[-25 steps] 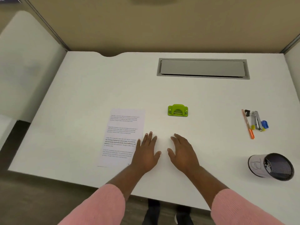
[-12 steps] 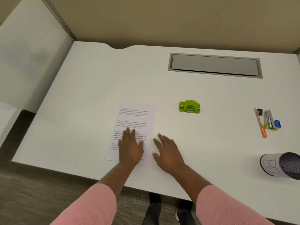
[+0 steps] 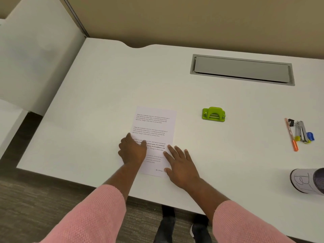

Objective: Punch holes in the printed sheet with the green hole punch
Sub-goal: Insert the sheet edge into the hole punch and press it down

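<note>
Down at the near edge of the white desk (image 3: 105, 95), with the printed sheet (image 3: 156, 127) flat and face up, 4 blocks of print showing, the lower 2 partly under the hands. Covering its lower left part with the left hand (image 3: 133, 152): knuckles raised, fingers bent over the left margin, thumb laid across the bold lines. Hard to say from up here whether pinching that edge or only pressing it, with the fingertips hidden. Resting on the lower right with the right hand (image 3: 181, 163): fingers straight and fanned apart, tips on the sheet's right edge, thumb by the near right corner. Pink sleeves (image 3: 91, 213) on both arms.

Farther back and to the right, well apart from the sheet and from both hands, the green hole punch (image 3: 213, 114), upright on its base, untouched. Beyond that, set into the desk, a grey cable flap (image 3: 242, 70). Far right: an orange pen (image 3: 291, 135) just beside a silver stapler (image 3: 300, 131), a black binder clip (image 3: 290, 122) at their far end. Nearer, at the right edge of view, a mesh cup (image 3: 306, 181) on its side, wrapped in white paper with a scribble.
</note>
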